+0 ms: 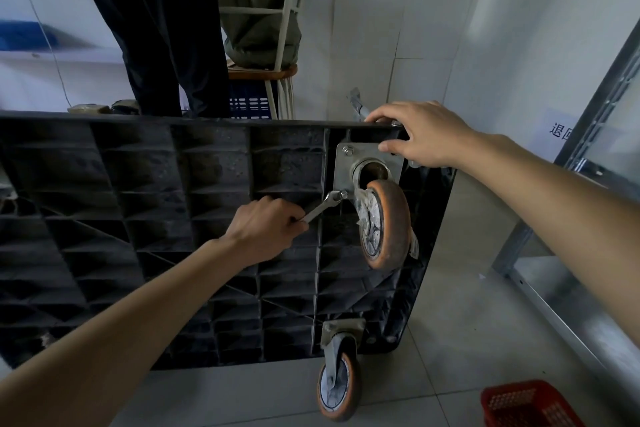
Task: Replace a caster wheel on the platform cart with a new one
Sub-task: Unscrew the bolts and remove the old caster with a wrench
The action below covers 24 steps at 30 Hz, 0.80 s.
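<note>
While fingers (294,218) grip wrench (323,206), bolt (344,195) seemingly engaged.
</note>
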Available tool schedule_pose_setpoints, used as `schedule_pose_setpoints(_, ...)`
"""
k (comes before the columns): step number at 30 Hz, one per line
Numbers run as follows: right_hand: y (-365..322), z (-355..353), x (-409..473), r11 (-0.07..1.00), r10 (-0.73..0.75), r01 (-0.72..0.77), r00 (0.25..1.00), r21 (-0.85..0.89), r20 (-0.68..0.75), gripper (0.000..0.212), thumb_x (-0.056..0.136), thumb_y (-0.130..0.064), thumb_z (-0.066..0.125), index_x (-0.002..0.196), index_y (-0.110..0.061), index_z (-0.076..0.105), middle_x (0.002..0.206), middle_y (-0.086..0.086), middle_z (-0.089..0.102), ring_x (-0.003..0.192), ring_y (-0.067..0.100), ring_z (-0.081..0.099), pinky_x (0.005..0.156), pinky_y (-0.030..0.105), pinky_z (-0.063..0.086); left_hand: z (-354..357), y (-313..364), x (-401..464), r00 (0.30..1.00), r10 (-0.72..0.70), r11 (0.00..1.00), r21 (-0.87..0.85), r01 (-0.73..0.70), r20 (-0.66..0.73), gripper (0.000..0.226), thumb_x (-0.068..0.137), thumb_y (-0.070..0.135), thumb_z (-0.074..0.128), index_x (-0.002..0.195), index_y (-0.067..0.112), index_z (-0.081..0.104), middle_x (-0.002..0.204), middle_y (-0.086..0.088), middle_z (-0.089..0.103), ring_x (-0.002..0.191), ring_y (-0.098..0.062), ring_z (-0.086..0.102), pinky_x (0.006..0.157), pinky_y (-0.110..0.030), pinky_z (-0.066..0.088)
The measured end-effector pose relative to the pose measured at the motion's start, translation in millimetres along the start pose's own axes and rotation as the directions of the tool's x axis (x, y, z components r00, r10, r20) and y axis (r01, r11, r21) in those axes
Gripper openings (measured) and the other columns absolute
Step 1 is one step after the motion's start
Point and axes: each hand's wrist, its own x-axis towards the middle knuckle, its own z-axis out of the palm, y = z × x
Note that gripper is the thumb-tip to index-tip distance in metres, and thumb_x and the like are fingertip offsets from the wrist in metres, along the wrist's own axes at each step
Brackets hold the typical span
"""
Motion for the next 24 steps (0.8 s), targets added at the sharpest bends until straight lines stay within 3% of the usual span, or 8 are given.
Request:
schedule_pose_setpoints(4, 2, 2, 1, 1.0, 0.007, -0.007, 1.0, 0.002, 0.0, 0.044, 0.091, -0.035, 0.073, 0.132, -0.036, 0.056, 0.131, -0.009, 0.061, 0.11, 0.017, 0.056, 0.101, 0.038, 0.035, 11, 0, 0, 0.999, -0.039, 0.995, -0.09, 0.04, 0.007, 0.026, 0.099, 0.046, 0.052, 0.075, 0.038, 0.059, 0.068, 0.014, 0.071, 0.067, -0.002, 0.063, 0.064, -0.028, 0.049)
schedule_pose_setpoints(8, 3, 4, 1, 1.0, 0.001, -0.001, 1.0, 0.002, -0.003, 0.044, 0.09, -0.035, 0.073, 0.131, -0.036, 0.056, 0.132, -0.009, 0.062, 0.122, 0.02, 0.056, 0.103, 0.038, 0.036, 18, 1, 2, 0.998, -0.061, 0.983, -0.172, 0.062, 0.013, 0.021, 0.098, 0.044, 0.055, 0.083, 0.035, 0.066, 0.069, 0.015, 0.071, 0.067, -0.005, 0.064, 0.065, -0.032, 0.053)
schedule_pose_setpoints(19, 1, 2, 0, 1.0, 0.003, -0.003, 1.0, 0.01, -0.006, 0.045, 0.091, -0.031, 0.072, 0.133, -0.034, 0.056, 0.133, -0.007, 0.061, 0.124, 0.021, 0.055, 0.103, 0.039, 0.037, 40, 7, 4, 0.994, -0.097, 0.966, -0.245, 0.083, -0.042, 0.02, 0.097, 0.04, 0.06, 0.08, 0.033, 0.066, 0.071, 0.012, 0.071, 0.072, -0.009, 0.065, 0.067, -0.032, 0.051)
schedule_pose_setpoints(24, 0, 4, 0, 1.0, 0.0, 0.0, 1.0, 0.017, -0.014, 0.045, 0.091, -0.029, 0.072, 0.133, -0.032, 0.056, 0.133, -0.006, 0.062, 0.124, 0.02, 0.055, 0.102, 0.038, 0.037, 33, 0, 2, 0.994, -0.071, 0.981, -0.188, 0.054, -0.087, 0.017, 0.099, 0.042, 0.057, 0.089, 0.035, 0.068, 0.069, 0.012, 0.07, 0.067, -0.007, 0.063, 0.058, -0.029, 0.045)
